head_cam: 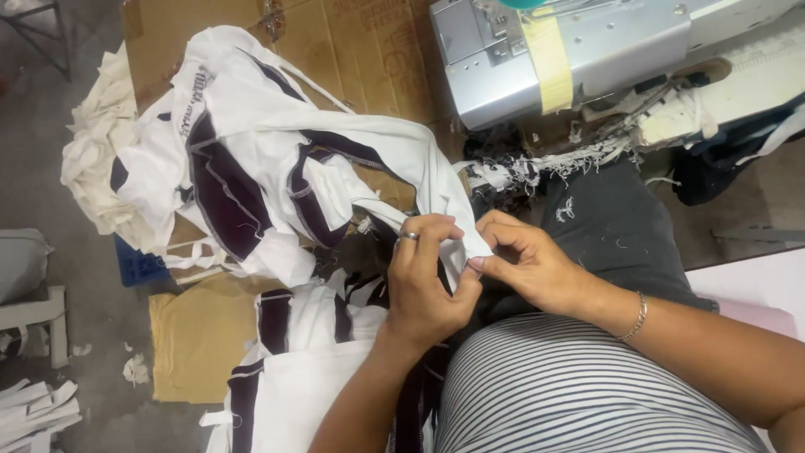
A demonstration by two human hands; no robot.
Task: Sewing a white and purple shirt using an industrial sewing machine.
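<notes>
While a grey sewing machine [537,59] sits at the top of the view with frayed thread scraps [537,168] trailing from its bed, a seated person in a striped top works a white garment piece with dark trim [277,159] between both hands. The left hand [423,281], a ring on one finger, has its grip closed around a narrow end of the white fabric, fingers curled over the cloth. The right hand [524,264], a bracelet at the wrist, pinches the same end just beside it, thumb and fingertips pressed together on the edge. From the hands the garment stretches up and to the left, draped over a sheet of cardboard [360,42]. More white and dark pieces [293,361] are heaped below it, near the person's lap, with cream fabric [96,151] bunched at the far left.
</notes>
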